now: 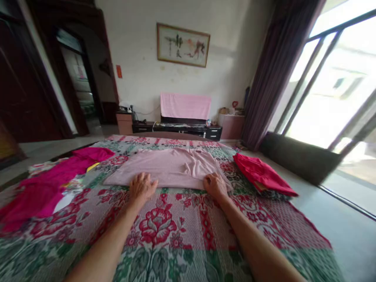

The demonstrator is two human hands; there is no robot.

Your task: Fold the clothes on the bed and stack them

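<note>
A pale pink shirt [167,166] lies folded into a wide, low shape on the flowered cloth, with wrinkles toward its right side. My left hand [143,186] rests on the near edge of the shirt, left of its middle, fingers laid out and thumb apart. At the near right part of that edge, my right hand [216,185] has its fingers curled in against the fabric. Its fingertips are partly hidden.
The flowered cloth [188,231] covers the table. Loose bright pink clothes [55,182] lie in a heap at left. At right, near the table edge, sits a stack of folded red clothes [261,172]. A low cabinet [143,128] and a window [337,86] stand beyond.
</note>
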